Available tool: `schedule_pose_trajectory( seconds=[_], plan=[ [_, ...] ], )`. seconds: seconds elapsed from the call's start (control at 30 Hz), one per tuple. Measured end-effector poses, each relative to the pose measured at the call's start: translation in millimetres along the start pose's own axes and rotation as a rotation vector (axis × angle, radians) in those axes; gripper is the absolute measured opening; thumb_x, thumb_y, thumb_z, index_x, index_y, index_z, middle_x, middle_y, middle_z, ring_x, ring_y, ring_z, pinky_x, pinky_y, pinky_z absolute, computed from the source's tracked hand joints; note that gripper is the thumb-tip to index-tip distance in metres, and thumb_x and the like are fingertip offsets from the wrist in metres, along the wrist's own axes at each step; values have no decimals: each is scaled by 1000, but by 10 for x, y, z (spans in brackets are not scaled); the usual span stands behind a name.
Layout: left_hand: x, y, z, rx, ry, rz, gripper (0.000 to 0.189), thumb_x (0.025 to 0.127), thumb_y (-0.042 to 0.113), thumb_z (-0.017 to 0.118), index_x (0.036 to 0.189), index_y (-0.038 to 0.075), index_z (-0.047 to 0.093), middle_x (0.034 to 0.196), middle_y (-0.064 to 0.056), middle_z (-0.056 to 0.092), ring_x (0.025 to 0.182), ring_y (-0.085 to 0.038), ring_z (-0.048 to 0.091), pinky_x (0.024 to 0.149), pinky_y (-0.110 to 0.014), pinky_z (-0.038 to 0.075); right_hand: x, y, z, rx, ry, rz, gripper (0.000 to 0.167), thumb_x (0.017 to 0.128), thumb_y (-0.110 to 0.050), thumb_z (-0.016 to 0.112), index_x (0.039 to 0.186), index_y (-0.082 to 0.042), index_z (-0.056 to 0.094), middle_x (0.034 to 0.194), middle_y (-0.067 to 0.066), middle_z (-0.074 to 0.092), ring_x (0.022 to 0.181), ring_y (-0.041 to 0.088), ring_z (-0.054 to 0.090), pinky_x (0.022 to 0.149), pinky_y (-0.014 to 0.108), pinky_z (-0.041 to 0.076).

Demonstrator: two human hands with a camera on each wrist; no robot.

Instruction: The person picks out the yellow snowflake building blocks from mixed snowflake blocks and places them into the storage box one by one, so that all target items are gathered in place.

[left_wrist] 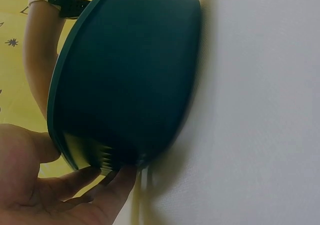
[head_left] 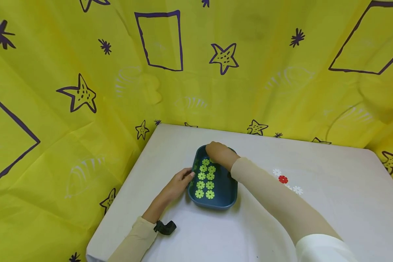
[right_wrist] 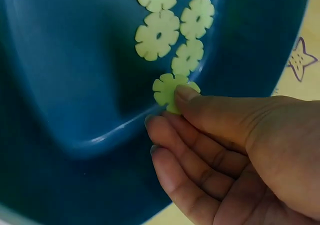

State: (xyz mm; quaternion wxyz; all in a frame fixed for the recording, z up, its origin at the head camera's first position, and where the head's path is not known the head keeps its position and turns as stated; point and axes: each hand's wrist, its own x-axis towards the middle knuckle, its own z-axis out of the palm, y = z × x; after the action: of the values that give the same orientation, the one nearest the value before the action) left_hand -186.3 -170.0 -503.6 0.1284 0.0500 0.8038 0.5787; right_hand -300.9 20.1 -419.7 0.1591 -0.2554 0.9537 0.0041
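A dark teal plastic basin [head_left: 225, 191] rests on the white table. Inside it, light-green flower-shaped discs [head_left: 210, 185], notched round the edge, lie in two columns along the left half. My left hand [head_left: 177, 185] grips the basin's left side; in the left wrist view its thumb is at the rim and its fingers are against the outer wall. Reaching into the far end, my right hand [head_left: 221, 153] pinches one light-green flower disc [right_wrist: 164, 87] between thumb and fingers. That disc is close to the end of a column, partly covered by the thumb.
Right of the basin, beyond the right forearm, lie a red flower disc [head_left: 283, 179] and a few white ones [head_left: 297, 190], one partly hidden by the sleeve. A yellow curtain [head_left: 196, 87] with starfish drawings stands behind and to the left of the white table [head_left: 340, 189].
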Motion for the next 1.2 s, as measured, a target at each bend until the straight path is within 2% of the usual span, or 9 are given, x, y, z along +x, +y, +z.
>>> schedule_pose_trajectory(
  seconds=[0.13, 0.33, 0.67, 0.83, 1.2],
  plan=[
    [-2, -2, -2, 5, 2, 12, 56, 114, 36, 48, 156, 0, 44, 155, -21, 51, 148, -38, 44, 122, -57, 37, 8, -34, 34, -12, 29, 2, 17, 106, 2, 57, 114, 3, 72, 106, 19, 73, 89, 28, 70, 78, 39, 61],
    [3, -8, 9, -7, 14, 10, 54, 113, 34, 50, 156, 0, 46, 155, -20, 52, 148, -38, 44, 122, -57, 36, 11, -37, 58, -7, 39, 16, 18, 106, 1, 57, 116, 4, 72, 109, 20, 72, 95, 32, 72, 83, 43, 63],
    [7, -7, 25, 3, 29, 10, 53, 113, 33, 51, 155, 0, 47, 154, -20, 53, 148, -38, 45, 122, -57, 36, 44, 15, 131, 20, -5, 23, 16, 102, 3, 63, 117, 2, 71, 106, 19, 70, 84, 25, 61, 73, 35, 54],
    [5, 6, 25, 0, 27, 11, 53, 113, 32, 50, 154, 0, 47, 154, -20, 53, 148, -38, 45, 123, -57, 36, 35, 27, 138, 36, 3, 20, 14, 103, 3, 62, 113, 2, 72, 103, 19, 72, 80, 24, 61, 71, 34, 53],
    [0, 3, 30, 5, 29, 15, 53, 114, 32, 49, 155, -1, 47, 155, -21, 52, 148, -39, 44, 122, -58, 36, 29, 21, 131, 58, -12, 34, 15, 103, 1, 64, 115, 2, 71, 104, 18, 72, 81, 24, 61, 72, 34, 53]
  ],
)
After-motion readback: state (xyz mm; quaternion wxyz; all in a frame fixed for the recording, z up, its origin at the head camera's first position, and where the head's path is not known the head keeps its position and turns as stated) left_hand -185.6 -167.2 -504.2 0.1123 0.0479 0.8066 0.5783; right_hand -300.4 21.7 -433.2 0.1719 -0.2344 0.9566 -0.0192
